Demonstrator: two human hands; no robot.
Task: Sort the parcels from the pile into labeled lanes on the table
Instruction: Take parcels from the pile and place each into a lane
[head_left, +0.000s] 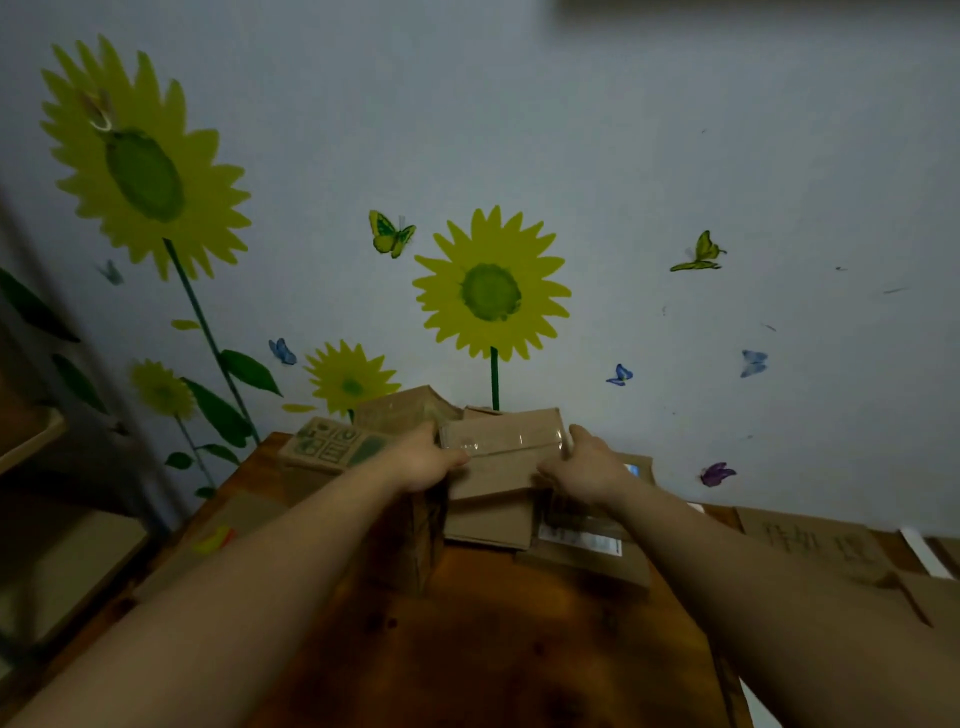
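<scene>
Wooden table (493, 649), parcel pile (488, 525), sunflower-stickered wall (727, 156) behind

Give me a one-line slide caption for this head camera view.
Left hand and right hand grip a taped cardboard parcel at the pile on the wooden table, sunflower decals behind.

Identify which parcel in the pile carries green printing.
The flat box farthest left, just left of the left hand; no other parcel shows green.

matt cardboard parcel (501, 447), glossy tape (470, 446), wooden table (519, 623)
</scene>
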